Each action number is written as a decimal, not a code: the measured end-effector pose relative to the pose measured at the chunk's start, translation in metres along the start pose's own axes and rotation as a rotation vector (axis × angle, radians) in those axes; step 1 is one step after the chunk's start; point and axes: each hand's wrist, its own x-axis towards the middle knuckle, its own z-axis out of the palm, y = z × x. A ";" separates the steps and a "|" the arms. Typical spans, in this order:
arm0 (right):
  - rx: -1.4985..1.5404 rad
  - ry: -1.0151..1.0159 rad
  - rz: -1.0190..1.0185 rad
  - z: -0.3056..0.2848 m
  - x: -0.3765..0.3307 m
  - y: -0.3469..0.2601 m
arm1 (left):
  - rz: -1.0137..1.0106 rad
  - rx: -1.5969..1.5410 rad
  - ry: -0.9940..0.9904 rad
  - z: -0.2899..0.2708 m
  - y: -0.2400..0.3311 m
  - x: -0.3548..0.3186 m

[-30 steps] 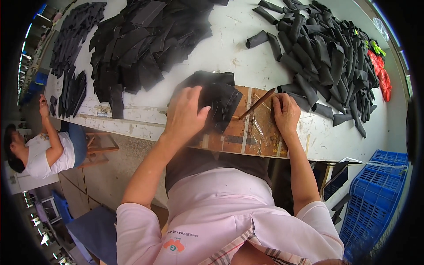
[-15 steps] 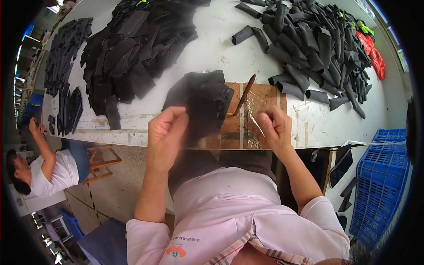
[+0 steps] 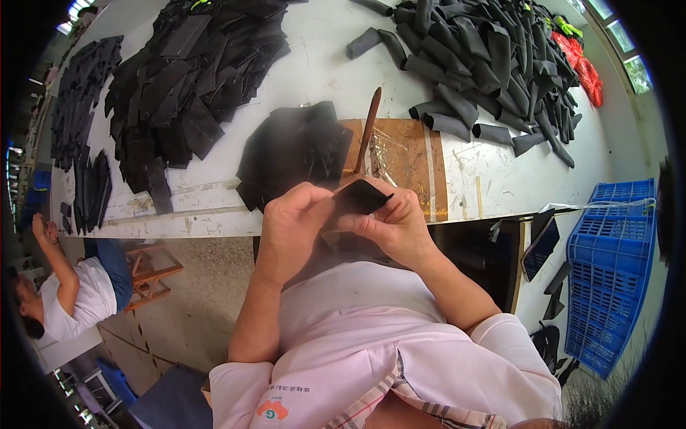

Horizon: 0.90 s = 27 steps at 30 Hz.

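A small black fabric piece (image 3: 362, 196) is held up in front of my body, just over the table's near edge. My right hand (image 3: 396, 227) is closed round its right end, the thumb below and the fingers on top. My left hand (image 3: 294, 227) pinches at its left end, fingers closed. Just beyond my left hand, a stack of flat black fabric pieces (image 3: 289, 154) lies on the table. Beside that stack a slim brown stick (image 3: 369, 127) stands tilted over a brown board (image 3: 421, 154), its lower end partly hidden behind my hands.
A large heap of flat black pieces (image 3: 179, 79) covers the table's far left. Rolled black tubes (image 3: 493, 64) are piled at the far right, near a red plastic bag (image 3: 582, 71). A blue crate (image 3: 611, 264) stands at the right. Another person (image 3: 82, 286) works at the left.
My hands have come together from apart, and a black fabric piece now shows between them. The view has shifted, so the table's contents appear farther left.
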 end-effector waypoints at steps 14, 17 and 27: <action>-1.033 0.288 -0.703 -0.007 -0.002 0.017 | -0.231 -0.405 0.087 0.017 0.025 -0.024; -1.097 0.262 -0.753 -0.008 -0.002 0.015 | -0.300 -0.353 0.044 0.015 0.023 -0.024; -1.121 0.177 -0.658 -0.013 -0.007 0.014 | -0.339 -0.444 -0.001 0.009 0.015 -0.023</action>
